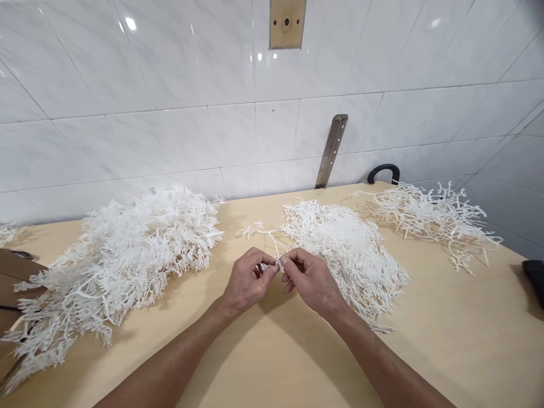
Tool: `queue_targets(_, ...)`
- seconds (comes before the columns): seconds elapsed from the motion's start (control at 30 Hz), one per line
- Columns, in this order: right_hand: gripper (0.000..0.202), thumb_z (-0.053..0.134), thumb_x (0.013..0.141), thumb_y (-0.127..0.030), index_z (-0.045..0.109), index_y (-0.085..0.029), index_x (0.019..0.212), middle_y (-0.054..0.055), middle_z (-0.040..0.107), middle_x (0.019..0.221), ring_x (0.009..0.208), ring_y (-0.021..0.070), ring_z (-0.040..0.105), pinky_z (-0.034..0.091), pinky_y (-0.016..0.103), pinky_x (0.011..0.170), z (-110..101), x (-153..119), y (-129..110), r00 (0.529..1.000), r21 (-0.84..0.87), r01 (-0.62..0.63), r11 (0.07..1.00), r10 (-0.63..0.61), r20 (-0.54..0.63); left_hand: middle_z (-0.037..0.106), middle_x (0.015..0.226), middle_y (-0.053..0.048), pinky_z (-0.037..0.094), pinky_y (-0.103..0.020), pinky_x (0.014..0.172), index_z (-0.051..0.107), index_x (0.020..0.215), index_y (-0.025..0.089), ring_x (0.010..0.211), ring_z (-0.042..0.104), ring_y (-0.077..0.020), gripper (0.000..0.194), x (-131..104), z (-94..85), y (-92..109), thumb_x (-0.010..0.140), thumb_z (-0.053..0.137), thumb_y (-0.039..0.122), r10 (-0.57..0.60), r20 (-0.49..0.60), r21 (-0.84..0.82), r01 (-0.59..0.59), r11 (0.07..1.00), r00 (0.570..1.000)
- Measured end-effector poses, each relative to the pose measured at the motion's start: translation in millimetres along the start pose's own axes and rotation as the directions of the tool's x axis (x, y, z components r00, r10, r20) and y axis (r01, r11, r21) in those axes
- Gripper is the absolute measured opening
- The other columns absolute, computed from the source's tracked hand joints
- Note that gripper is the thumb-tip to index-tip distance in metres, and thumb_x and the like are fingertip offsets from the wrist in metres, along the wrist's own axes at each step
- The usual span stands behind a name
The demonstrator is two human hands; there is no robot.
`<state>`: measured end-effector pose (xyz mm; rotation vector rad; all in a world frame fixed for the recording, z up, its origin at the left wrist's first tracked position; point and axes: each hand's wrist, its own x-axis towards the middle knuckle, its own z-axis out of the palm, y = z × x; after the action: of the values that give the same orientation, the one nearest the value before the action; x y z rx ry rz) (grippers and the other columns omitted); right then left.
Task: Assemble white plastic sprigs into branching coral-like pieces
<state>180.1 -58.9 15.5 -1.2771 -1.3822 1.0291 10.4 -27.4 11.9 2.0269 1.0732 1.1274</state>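
A thin white plastic branch (275, 241) with forked twigs sticks up from between my two hands, over the middle of the table. My left hand (250, 280) pinches it near its lower end, with small white tips showing by the fingers. Close against it, my right hand (309, 279) also has thumb and fingers closed on the branch. Just beyond and beside my right hand lies a heap of fine white plastic sprigs (348, 243). The exact join between the fingertips is too small to make out.
A larger pile of white sprigs (140, 243) spreads over the left, reaching a brown cardboard box (17, 277). Bare white branches (429, 209) lie at the back right, near a black curved handle (383, 170). A metal strip (332, 152) leans on the tiled wall behind the wooden table (459, 328).
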Motion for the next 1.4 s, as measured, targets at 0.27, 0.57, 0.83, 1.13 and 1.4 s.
queue_targets(0.27,0.032,0.058,0.09,-0.048,0.063,-0.018,0.082,-0.002,0.059,0.065,0.047,0.0132,0.062,0.053,0.027,0.051,-2.2,2.6,3.6,1.0,-0.014,-0.013,1.0,0.013,-0.009,0.066,0.076,-0.003,0.045,-0.025,0.065,0.066,0.082,0.018,0.067,0.057,-0.0129,0.013,-1.7,-0.3,-0.1,0.087,0.056,0.024,0.01,-0.02,0.043,-0.009,0.999,1.0)
queue_targets(0.57,0.021,0.056,0.088,-0.036,0.068,-0.019,0.083,0.004,0.066,0.074,0.059,0.0157,0.063,0.051,0.026,0.053,-1.8,4.1,6.9,0.982,-0.258,0.118,0.959,-0.151,-0.113,0.055,0.061,0.004,0.033,-0.022,0.052,0.065,0.084,0.017,0.054,0.042,-0.0094,0.016,0.9,-1.1,-1.2,0.087,0.054,0.029,-0.218,0.161,-0.027,0.226,0.974,0.962)
queue_targets(0.83,0.021,0.057,0.087,-0.037,0.07,-0.021,0.086,0.002,0.067,0.07,0.062,0.0177,0.066,0.053,0.027,0.056,-3.7,4.4,9.4,0.998,-0.263,0.037,0.964,-0.05,-0.041,0.057,0.062,0.003,0.033,-0.022,0.052,0.066,0.081,0.018,0.053,0.043,-0.0094,0.018,-0.6,-0.6,-4.6,0.088,0.052,0.027,-0.114,0.095,0.073,0.108,0.992,0.989)
queue_targets(1.13,0.024,0.055,0.089,-0.038,0.07,-0.019,0.085,0.001,0.067,0.071,0.054,0.0146,0.062,0.05,0.027,0.055,-3.6,5.0,5.2,1.0,-0.245,0.02,0.969,-0.023,-0.009,0.054,0.064,0.002,0.033,-0.023,0.055,0.061,0.082,0.019,0.056,0.043,-0.0102,0.017,-3.1,0.6,-6.0,0.092,0.049,0.028,-0.056,0.136,0.125,0.039,0.991,0.989)
queue_targets(1.4,0.021,0.048,0.092,-0.019,0.063,-0.018,0.077,0.005,0.063,0.076,0.062,0.0136,0.055,0.045,0.027,0.062,0.7,7.2,18.3,0.891,-0.594,0.341,0.729,-0.452,-0.043,0.049,0.062,0.003,0.033,-0.024,0.057,0.053,0.074,0.02,0.057,0.041,-0.0113,0.017,-4.8,3.1,-3.8,0.089,0.047,0.022,-0.06,0.169,0.091,0.045,0.995,0.984)
